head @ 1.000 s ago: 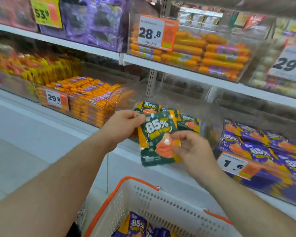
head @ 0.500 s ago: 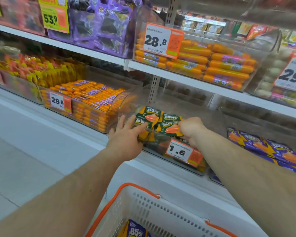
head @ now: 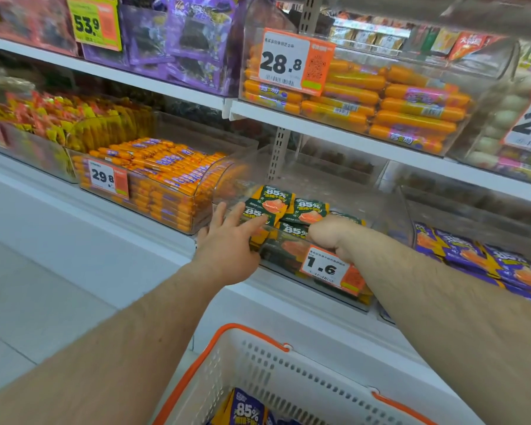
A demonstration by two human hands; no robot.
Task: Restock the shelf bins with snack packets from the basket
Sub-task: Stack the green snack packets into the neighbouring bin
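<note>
Green packets (head: 288, 210) with the 85% print lie heaped in the clear bin (head: 390, 210) right under my fingers. My left hand (head: 227, 250) is spread, fingers straight, the tips resting on the nearest packet at the bin's front left corner. My right hand (head: 328, 237) reaches over the front wall just beside it; the fingers curl down out of sight, so I cannot tell whether they pinch a packet or only press the pile. Below my wrists the white basket (head: 258, 363) with the orange rim holds purple packets (head: 247, 409). Off to the right of my right arm, a bin of purple packets (head: 488, 262) is partly stocked. I judge the green bin nearly done and the purple packets are left to shelve.
</note>
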